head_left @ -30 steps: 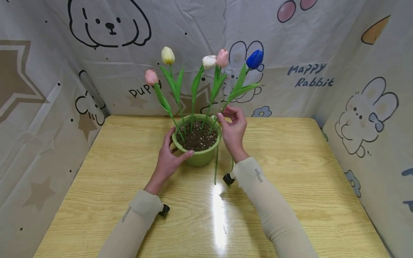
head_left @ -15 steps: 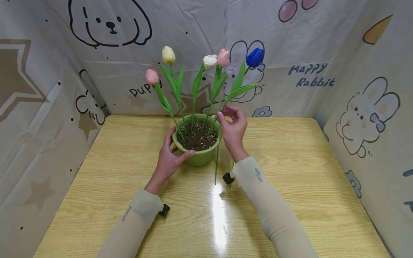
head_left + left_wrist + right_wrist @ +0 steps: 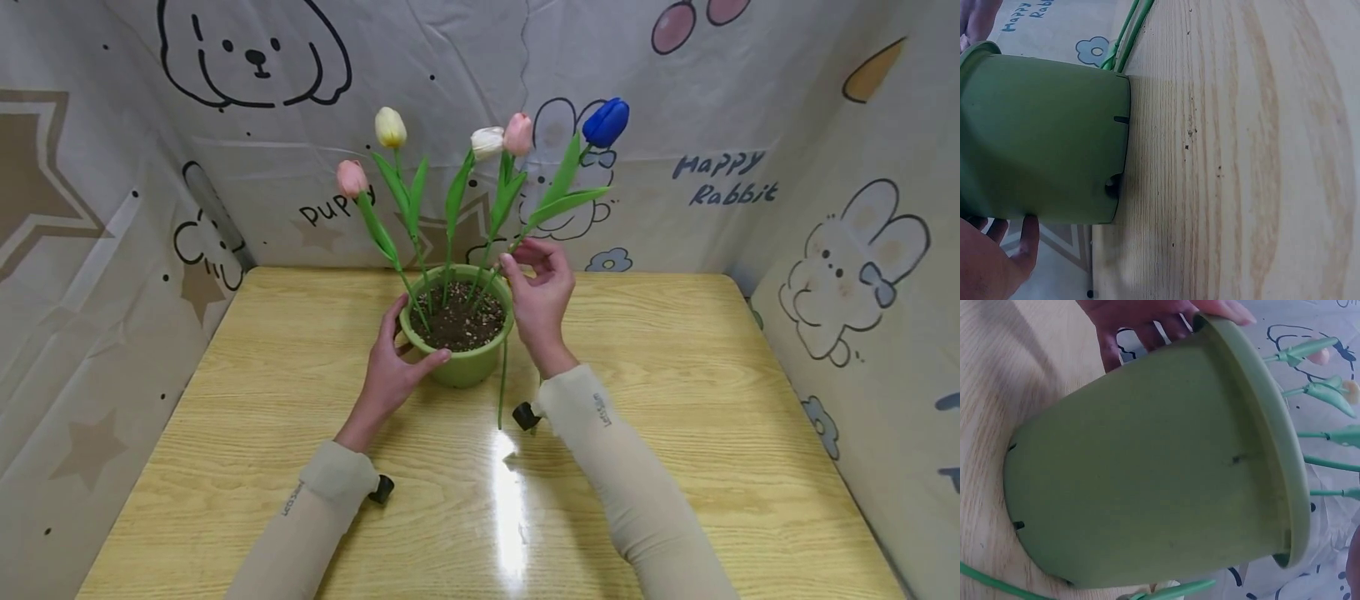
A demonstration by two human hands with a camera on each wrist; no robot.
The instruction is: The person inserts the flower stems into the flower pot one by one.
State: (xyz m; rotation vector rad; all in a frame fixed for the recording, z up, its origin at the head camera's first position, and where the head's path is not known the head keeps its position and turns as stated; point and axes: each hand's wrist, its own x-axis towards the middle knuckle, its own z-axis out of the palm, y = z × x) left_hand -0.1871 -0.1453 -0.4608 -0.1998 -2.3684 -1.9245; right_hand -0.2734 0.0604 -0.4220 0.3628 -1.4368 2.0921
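Observation:
In the head view a green flowerpot (image 3: pixel 467 372) full of dark soil (image 3: pixel 459 327) stands on the table. My left hand (image 3: pixel 392 368) grips its left side, thumb over the front rim and fingers around the wall. With thumb and fingertips, my right hand (image 3: pixel 542 293) pinches the stem of a blue tulip (image 3: pixel 606 122) above the right rim. That tulip leans right, its lower stem reaching over the soil. Pink (image 3: pixel 352 178), yellow (image 3: pixel 391 128) and white (image 3: pixel 487 142) tulips stand in the pot, plus another pink tulip (image 3: pixel 517 134). The right wrist view shows mostly the pot wall (image 3: pixel 1147 469).
Beside the pot, a loose green stem (image 3: pixel 502 392) lies on the wooden table (image 3: pixel 300 375); another shows partly behind the right sleeve (image 3: pixel 600 442). Soil crumbs (image 3: pixel 1189 132) dot the wood in the left wrist view. A printed cloth (image 3: pixel 450 50) hangs around the table.
The blue tulip's bloom has shifted up and to the right, and its lower stem has moved left over the soil. My right hand has moved slightly; my left hand stays on the pot.

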